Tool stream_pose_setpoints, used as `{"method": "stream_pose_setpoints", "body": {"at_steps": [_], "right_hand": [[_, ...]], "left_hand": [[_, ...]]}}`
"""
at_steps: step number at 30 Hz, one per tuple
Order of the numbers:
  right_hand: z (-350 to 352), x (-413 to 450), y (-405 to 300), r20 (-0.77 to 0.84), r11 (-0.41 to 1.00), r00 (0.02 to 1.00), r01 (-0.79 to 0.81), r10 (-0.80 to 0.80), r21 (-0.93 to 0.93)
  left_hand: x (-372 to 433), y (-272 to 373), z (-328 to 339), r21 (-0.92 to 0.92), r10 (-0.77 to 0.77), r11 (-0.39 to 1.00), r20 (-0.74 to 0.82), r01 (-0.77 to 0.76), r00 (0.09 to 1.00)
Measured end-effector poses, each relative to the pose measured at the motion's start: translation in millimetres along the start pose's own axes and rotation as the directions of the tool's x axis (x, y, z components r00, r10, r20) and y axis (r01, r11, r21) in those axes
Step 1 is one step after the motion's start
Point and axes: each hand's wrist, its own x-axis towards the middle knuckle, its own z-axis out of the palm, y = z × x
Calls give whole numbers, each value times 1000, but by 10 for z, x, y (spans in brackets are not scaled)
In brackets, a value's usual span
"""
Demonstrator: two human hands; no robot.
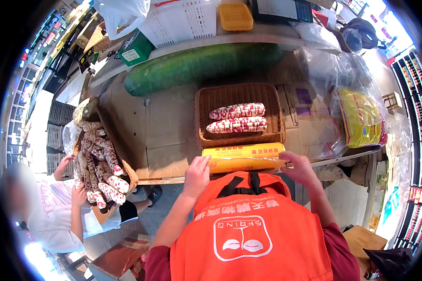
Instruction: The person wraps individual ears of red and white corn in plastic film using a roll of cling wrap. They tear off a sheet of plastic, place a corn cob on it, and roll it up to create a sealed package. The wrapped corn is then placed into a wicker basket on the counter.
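Observation:
A yellow box of plastic cling wrap lies along the table's front edge, against my red apron. At its left end is my left hand, its fingers closed on the box's edge. My right hand is at the other end, thumb and fingertips pinching at the front edge; whether they grip film or the box itself, I cannot tell. Just beyond the box stands a brown wicker basket, holding two red-and-white corn cobs side by side.
A long green winter melon lies behind the basket. To the left, another person stands by a crate heaped with corn cobs. Plastic bags and a yellow package lie on the right. A white plastic basket is at the back.

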Motion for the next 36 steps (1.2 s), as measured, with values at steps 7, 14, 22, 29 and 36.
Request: {"method": "stream_pose_setpoints", "body": {"at_steps": [7, 14, 22, 29, 36], "right_hand": [[119, 71, 70, -277, 1000, 960, 30, -26, 9], [-207, -102, -389, -426, 950, 904, 159, -31, 268], [-447, 774, -781, -615, 708, 787, 417, 32, 570], [-84, 1892, -315, -472, 477, 871, 359, 139, 802], [346, 2474, 104, -360, 570, 826, 58, 434, 820]], "left_hand": [[95, 33, -146, -7, -19, 1000, -106, 18, 994], [184, 475, -644, -195, -81, 980, -152, 51, 985], [1038, 648, -711, -521, -111, 851, -302, -66, 947], [1901, -112, 69, -817, -399, 567, -164, 102, 902], [2156, -646, 865, -872, -647, 414, -81, 261, 758]]}}
